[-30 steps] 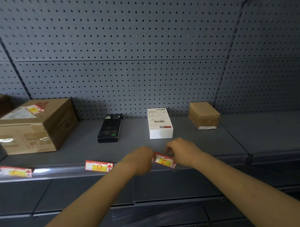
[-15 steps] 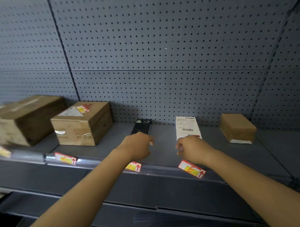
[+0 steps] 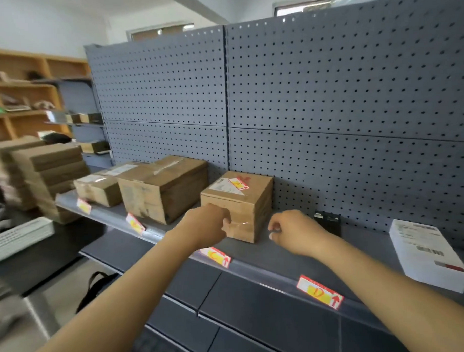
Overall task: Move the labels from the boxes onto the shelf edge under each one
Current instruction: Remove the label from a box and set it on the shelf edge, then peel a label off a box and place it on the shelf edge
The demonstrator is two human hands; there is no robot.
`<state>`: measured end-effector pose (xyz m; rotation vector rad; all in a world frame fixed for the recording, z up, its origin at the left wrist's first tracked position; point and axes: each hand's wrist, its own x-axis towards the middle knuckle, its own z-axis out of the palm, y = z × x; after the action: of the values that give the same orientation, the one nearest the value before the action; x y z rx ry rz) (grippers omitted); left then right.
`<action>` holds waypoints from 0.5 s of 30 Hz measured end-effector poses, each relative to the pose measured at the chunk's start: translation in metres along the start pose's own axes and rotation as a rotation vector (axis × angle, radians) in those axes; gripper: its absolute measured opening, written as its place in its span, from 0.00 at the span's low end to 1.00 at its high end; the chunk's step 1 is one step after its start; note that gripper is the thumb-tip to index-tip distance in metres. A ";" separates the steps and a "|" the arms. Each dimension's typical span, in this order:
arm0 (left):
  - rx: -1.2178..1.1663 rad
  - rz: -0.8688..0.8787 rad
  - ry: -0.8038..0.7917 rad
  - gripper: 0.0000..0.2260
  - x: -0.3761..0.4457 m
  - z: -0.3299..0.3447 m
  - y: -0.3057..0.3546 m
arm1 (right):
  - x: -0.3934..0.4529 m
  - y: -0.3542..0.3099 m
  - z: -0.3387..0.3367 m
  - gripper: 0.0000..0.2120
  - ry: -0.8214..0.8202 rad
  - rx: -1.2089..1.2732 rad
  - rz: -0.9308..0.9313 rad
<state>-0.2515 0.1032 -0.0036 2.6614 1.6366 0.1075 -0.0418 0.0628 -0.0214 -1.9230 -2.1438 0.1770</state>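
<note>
A small cardboard box (image 3: 249, 201) stands on the grey shelf (image 3: 286, 253) with a red-and-yellow label (image 3: 239, 183) stuck on its top. My left hand (image 3: 206, 225) hovers at the box's front left corner with its fingers curled and nothing in them. My right hand (image 3: 293, 231) is to the right of the box, fingers also curled and holding nothing. On the shelf edge sit the C label (image 3: 216, 256), the D label (image 3: 320, 295) and two more labels (image 3: 134, 223) (image 3: 83, 206) further left. A black box (image 3: 328, 222) and a white box (image 3: 428, 253) lie to the right.
Two larger cardboard boxes (image 3: 163, 186) (image 3: 99, 185) stand on the shelf to the left. A perforated grey back panel (image 3: 328, 93) rises behind. Stacked cardboard (image 3: 41, 172) and wooden shelving (image 3: 25, 91) are at far left. A black bag (image 3: 98, 286) lies on the floor.
The view has swung left along the shelf. Both hands let go of the E label on the shelf edge and moved left to the cardboard box that has a label on top.
</note>
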 end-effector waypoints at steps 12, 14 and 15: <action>-0.039 -0.072 0.040 0.17 0.038 -0.011 -0.105 | 0.114 -0.064 0.023 0.09 0.059 0.084 0.017; -0.045 -0.072 0.062 0.16 0.056 -0.014 -0.111 | 0.134 -0.063 0.022 0.08 0.080 0.106 0.025; -0.055 -0.071 0.070 0.16 0.066 -0.016 -0.114 | 0.145 -0.061 0.021 0.09 0.091 0.104 0.028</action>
<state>-0.3240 0.2134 0.0103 2.5842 1.7202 0.2434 -0.1194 0.2004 -0.0104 -1.8667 -2.0100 0.1982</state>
